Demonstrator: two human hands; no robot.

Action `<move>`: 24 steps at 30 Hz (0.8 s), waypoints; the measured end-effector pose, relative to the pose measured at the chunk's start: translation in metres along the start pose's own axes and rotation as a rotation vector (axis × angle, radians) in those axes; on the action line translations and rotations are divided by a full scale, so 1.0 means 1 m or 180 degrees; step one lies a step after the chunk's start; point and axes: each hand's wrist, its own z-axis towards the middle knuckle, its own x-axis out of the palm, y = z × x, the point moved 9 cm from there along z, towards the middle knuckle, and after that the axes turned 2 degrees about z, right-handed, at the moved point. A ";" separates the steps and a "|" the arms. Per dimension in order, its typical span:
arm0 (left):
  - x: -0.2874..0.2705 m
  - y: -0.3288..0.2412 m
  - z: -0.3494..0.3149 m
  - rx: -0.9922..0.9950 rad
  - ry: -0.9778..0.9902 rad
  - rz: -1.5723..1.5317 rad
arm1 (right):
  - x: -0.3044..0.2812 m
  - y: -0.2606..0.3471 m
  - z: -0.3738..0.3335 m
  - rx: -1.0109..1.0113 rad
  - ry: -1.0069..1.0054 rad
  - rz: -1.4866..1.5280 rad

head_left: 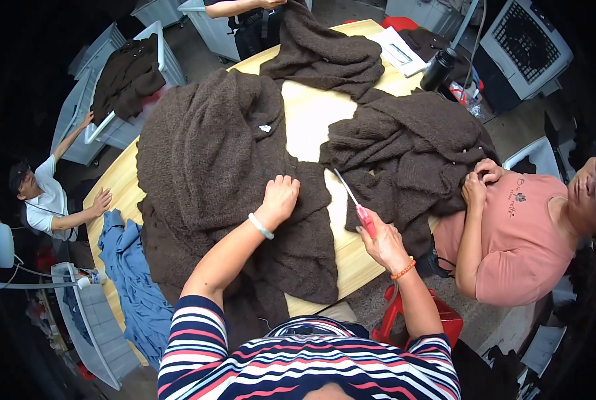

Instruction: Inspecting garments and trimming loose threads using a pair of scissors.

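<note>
A large dark brown knit garment (211, 153) is spread over the table in front of me, with a small white tag on it. My left hand (279, 199), a pale bangle at its wrist, is closed on the knit near its right side. My right hand (385, 243) is wrapped round the red handle of a tool (365, 220) with a long thin metal shaft; its exact kind is unclear. The shaft points away to the upper left, over bare tabletop beside another brown knit pile (405, 147). Its tip appears close to that pile.
At right, a person in a pink shirt (521, 227) handles the brown pile. A person in white (48, 200) stands left by a bin (168, 60). Another person's arm (241, 7) reaches in at the far side. Blue cloth (135, 280), a black bottle (439, 69) and a red stool (445, 317) are nearby.
</note>
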 end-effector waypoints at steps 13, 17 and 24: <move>-0.105 0.216 -0.150 -0.1486 -0.3031 -0.5886 | 0.010 0.003 0.013 -0.0129 0.0068 0.0026; -0.070 0.187 -0.165 -0.1665 -0.2808 -0.5651 | 0.016 0.046 0.020 -0.0512 0.0216 0.0034; -0.139 0.143 -0.156 -0.1073 -0.2755 -0.1857 | 0.009 0.117 0.019 -0.1117 0.0328 0.0111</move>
